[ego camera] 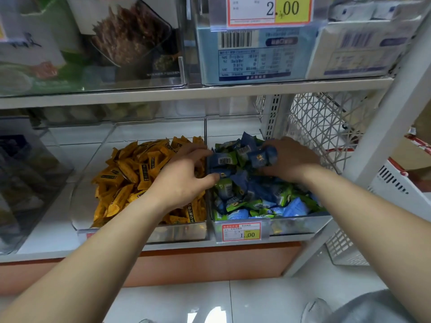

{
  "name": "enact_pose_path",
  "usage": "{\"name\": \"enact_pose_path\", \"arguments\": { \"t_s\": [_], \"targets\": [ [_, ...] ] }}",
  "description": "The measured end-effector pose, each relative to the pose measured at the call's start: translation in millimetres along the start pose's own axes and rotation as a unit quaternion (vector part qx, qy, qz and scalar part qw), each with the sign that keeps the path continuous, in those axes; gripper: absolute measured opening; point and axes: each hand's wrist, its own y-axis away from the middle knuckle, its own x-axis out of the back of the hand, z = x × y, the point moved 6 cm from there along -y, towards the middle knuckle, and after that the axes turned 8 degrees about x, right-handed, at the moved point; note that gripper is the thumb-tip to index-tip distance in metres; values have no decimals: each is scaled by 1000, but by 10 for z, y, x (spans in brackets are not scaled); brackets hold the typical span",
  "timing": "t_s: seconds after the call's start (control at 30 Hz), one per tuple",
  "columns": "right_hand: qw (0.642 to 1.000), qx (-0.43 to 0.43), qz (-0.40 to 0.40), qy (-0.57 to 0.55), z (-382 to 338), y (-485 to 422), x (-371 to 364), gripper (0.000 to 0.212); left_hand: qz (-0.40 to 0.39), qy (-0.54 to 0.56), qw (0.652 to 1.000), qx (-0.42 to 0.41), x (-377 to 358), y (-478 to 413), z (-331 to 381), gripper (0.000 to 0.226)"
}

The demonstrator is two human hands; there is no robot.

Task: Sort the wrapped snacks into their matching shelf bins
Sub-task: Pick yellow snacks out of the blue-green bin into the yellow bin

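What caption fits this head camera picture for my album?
A person's left hand and right hand grip blue wrapped snacks over their clear bin, beside yellow snack bars.

You've got 2 price tags w/ legible nos. The upper price tag, up top, reads 2.00. The lower price tag, on the front of the blue/green snack bin, reads 1.00. There are barcodes, digits illegible, on a blue snack wrapper and on the pale-blue box. The yellow wrappers carry black label txt, too blurred to read. Other print is too small.
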Motion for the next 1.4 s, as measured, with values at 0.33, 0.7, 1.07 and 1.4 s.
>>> {"name": "enact_pose_path", "arguments": {
  "t_s": [0.33, 0.7, 1.07, 1.4],
  "targets": [
    [994, -81, -61, -37, -6, 139, -176, 129, 4, -10, 1000, -2, 1, -5, 34, 60],
    [990, 116, -61, -55, -562, 528, -122, 67, 53, -83, 995, 7, 80, -112, 207, 43],
    [999, -21, -33, -37, -4, 774, -260, 85, -28, -63, 997, 27, -525, -856, 604, 36],
    [994, -35, -80, -63, 63, 641, -459, 87, -122, -93, 971, 182, -1130, -1621, 257, 56]
  ]
}}
